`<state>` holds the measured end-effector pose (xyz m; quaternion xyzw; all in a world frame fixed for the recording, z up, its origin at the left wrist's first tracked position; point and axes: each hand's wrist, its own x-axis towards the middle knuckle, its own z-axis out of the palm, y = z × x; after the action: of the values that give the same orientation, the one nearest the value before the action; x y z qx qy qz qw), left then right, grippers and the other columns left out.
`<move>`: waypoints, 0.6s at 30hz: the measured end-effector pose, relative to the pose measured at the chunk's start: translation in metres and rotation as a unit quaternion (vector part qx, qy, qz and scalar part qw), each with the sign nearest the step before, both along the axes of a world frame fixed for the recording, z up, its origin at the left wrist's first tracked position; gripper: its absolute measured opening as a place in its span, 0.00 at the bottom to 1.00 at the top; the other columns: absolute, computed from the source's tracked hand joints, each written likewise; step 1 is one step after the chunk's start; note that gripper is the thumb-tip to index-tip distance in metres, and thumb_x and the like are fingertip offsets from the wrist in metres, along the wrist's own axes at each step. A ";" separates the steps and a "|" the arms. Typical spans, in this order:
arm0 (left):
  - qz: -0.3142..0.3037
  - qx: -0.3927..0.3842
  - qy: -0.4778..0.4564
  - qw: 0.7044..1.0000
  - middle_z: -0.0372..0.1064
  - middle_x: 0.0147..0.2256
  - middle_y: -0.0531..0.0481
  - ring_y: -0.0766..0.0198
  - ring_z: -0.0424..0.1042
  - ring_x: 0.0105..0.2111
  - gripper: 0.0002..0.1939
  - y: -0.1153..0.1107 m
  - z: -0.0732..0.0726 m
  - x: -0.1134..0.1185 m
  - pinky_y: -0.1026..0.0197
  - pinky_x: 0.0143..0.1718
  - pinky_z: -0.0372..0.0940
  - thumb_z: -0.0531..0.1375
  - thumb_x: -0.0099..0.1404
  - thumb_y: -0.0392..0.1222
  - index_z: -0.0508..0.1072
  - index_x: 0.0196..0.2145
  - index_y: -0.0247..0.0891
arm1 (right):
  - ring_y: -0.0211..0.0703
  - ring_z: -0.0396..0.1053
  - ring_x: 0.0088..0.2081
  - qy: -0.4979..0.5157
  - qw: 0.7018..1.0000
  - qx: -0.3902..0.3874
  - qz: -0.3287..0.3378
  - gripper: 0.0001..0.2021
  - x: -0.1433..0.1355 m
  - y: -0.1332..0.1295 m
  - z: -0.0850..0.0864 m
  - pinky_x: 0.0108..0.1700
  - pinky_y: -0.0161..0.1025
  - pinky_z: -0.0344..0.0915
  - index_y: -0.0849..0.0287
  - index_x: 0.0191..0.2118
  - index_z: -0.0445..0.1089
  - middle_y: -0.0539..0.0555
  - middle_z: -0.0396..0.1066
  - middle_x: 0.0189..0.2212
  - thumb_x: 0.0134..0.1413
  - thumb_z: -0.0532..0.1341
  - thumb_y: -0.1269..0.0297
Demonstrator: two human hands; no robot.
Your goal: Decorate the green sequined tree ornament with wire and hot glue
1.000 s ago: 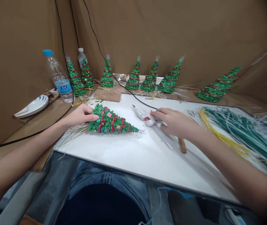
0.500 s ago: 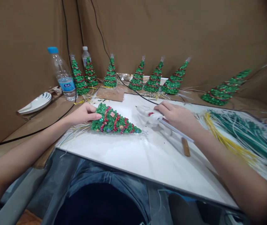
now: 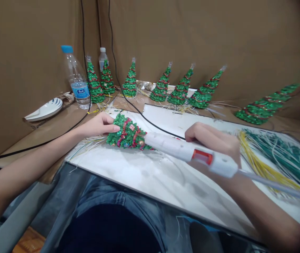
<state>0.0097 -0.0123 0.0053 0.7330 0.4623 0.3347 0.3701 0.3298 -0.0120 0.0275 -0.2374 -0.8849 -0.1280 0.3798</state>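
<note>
A small green glittery tree [image 3: 125,133] with red garland lies on its side above the white board [image 3: 128,168]. My left hand [image 3: 103,124] pinches its wide base, the tip pointing right. My right hand [image 3: 213,144] is closed around a white glue gun [image 3: 176,147] with a red window; a glue stick [image 3: 271,181] trails from its rear end. The gun's front lies across the view of the tree's tip and hides part of it. Whether the nozzle touches the tree cannot be made out.
Several similar trees [image 3: 131,80] stand along the back. A blue-capped bottle [image 3: 80,91] and a white dish [image 3: 45,110] are at the left. Green and yellow strands [image 3: 260,161] lie at the right. A black cable [image 3: 152,123] crosses the board.
The glue gun has been lifted and swung toward the camera, its front now over the tree's tip. My right hand has shifted right. The whole view has moved slightly.
</note>
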 end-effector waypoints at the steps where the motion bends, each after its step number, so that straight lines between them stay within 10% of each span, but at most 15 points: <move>1: 0.003 -0.004 -0.002 1.000 0.52 0.12 0.56 0.75 0.50 0.14 0.25 0.000 0.000 0.000 0.68 0.16 0.44 0.63 0.52 0.53 0.61 0.11 0.34 | 0.31 0.54 0.22 -0.015 1.000 0.005 -0.007 0.08 -0.001 -0.003 0.000 0.24 0.31 0.50 0.57 0.26 0.56 0.47 0.59 0.22 0.55 0.55 0.72; 18: -0.017 -0.004 -0.014 1.000 0.48 0.13 0.58 0.76 0.47 0.14 0.27 0.002 -0.005 -0.002 0.70 0.15 0.43 0.62 0.54 0.56 0.58 0.13 0.34 | 0.34 0.59 0.18 -0.123 0.977 0.142 -0.099 0.14 -0.013 -0.014 -0.006 0.22 0.36 0.46 0.60 0.24 0.64 0.49 0.65 0.21 0.60 0.51 0.72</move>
<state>0.0074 -0.0105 0.0008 0.7343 0.4459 0.3373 0.3851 0.3167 -0.0261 0.0218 -0.2501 -0.8698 -0.3175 0.2828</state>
